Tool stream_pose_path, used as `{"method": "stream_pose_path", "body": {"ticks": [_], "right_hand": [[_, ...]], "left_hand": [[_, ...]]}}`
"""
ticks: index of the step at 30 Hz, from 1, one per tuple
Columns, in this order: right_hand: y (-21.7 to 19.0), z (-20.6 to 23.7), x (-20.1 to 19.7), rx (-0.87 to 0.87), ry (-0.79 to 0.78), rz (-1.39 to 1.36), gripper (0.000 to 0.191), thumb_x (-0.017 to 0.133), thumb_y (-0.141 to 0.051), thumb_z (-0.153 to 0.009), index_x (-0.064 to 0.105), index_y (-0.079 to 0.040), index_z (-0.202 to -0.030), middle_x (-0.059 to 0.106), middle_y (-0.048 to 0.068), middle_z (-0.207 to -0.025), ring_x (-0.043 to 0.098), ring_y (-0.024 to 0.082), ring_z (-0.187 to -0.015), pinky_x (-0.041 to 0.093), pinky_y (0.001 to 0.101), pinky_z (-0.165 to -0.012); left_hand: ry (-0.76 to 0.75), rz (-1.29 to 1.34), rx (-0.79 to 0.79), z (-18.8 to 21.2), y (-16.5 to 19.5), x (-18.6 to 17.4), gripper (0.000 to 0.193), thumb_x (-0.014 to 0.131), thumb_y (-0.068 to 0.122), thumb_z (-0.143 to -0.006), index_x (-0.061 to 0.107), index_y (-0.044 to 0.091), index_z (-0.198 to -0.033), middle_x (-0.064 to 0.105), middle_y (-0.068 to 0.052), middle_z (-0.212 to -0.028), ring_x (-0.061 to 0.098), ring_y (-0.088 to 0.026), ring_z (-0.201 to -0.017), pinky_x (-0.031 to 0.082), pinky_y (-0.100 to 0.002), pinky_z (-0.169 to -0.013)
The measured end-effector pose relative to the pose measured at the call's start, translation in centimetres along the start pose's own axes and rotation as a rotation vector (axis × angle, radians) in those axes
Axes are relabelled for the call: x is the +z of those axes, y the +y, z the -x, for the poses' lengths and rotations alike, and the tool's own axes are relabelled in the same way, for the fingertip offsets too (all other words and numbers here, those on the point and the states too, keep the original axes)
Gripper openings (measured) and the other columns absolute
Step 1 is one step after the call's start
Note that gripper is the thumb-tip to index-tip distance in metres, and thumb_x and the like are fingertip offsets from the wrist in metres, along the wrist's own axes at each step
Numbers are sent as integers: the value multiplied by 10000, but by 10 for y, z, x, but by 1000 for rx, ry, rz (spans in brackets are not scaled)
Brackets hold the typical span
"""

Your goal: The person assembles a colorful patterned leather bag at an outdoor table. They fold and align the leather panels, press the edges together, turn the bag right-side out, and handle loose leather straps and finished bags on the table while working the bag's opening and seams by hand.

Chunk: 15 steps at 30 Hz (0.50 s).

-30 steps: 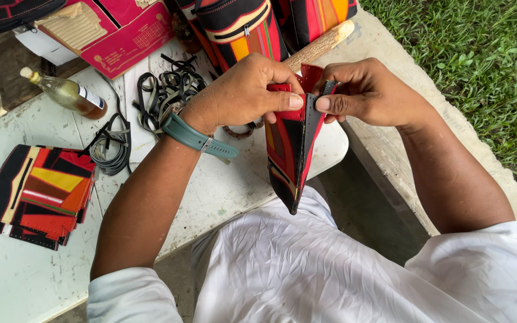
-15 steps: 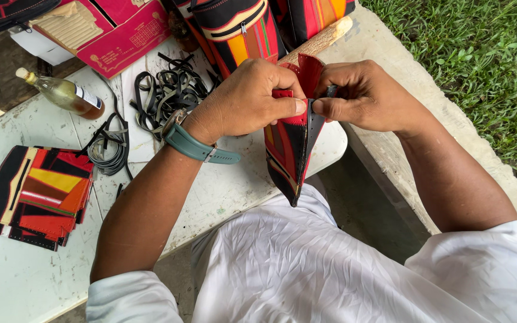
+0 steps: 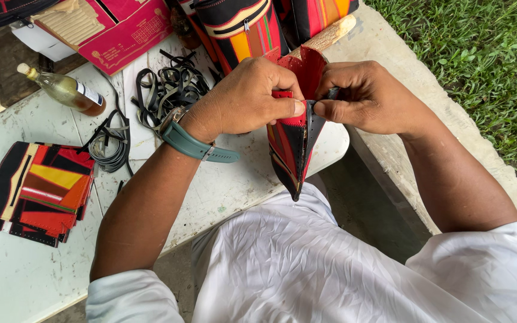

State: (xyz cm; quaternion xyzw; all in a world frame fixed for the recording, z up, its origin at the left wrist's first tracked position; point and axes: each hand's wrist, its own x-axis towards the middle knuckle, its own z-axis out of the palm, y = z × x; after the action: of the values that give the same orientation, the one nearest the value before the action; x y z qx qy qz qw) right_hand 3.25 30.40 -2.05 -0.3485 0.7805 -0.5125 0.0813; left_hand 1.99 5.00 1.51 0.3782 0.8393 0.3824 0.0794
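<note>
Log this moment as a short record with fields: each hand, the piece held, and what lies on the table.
left hand: grip pinched on the pouch's top edge
right hand: grip pinched on the same edge, opposite side
pouch: red and black patterned fabric, held upright above the table edge, point down
table: white, scuffed
on table: stacked patterned pieces, black straps, bottle, pink box

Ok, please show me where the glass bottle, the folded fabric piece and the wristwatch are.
glass bottle [image 3: 67, 91], head view, on its body.
folded fabric piece [image 3: 294, 155], head view, on its lower half.
wristwatch [image 3: 186, 141], head view, on its green strap.
</note>
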Motion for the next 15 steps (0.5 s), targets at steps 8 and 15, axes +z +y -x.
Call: {"method": "stream_pose_path", "body": {"ticks": [8,15], "right_hand": [[-6,1,5,38,42,78,115,753,-83,-916,672,-16,-962,586,2,-811,512,85,-703,409,265,-585],[-9,-1,6,-50,108,312,208,823,-84,-845,656,-16,-948,571,28,-766,528,91,-674,436,271,-573]], "left_hand": [[21,0,-89,-3,0,3,186,735,212,-871,771,30,-859,706,-63,-636,690,-83,-565,536,-277,-538],[48,90,-139,-4,2,3,184,727,208,-865,766,29,-851,713,-40,-643,693,-76,-535,551,-256,-495]]}}
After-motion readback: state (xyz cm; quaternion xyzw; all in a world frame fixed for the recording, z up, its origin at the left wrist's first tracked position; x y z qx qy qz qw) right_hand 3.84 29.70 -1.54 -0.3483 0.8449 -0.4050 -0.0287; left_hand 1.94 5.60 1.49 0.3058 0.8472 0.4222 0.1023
